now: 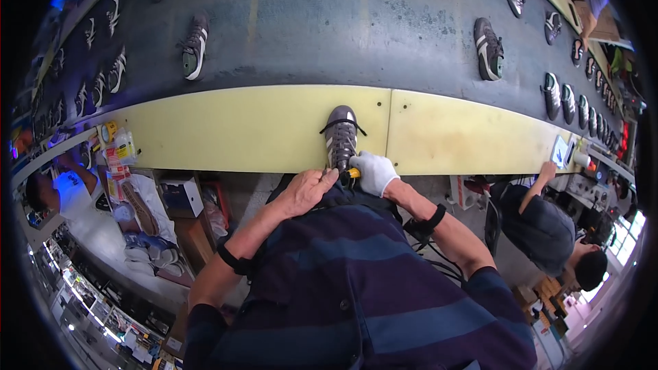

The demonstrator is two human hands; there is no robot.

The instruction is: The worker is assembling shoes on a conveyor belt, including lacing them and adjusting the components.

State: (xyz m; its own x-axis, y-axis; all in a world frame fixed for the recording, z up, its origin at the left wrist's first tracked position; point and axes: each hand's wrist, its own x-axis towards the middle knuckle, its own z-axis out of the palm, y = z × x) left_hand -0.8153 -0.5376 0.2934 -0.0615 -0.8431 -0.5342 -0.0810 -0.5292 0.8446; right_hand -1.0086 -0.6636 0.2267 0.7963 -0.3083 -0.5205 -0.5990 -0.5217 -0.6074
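Observation:
A dark metallic sneaker (340, 138) with pale side stripes lies on the pale yellow ledge (260, 130) in front of me, toe pointing away. A black lace is spread across its forefoot. Its heel end meets my hands at the ledge's near edge. My bare left hand (306, 192) is closed, thumb and fingers pinching at the left of the shoe's opening. In a white glove, my right hand (375, 173) is closed around a small yellow-handled tool (354, 173) at the opening's right side. The tool's working end is hidden.
Beyond the ledge runs a dark conveyor belt (308, 27) carrying scattered sneakers, among them one at left (195, 48) and one at right (488, 49). Tape and bottles (118, 140) stand at the ledge's left end. A co-worker (541, 223) sits at right; another person (68, 185) is at left.

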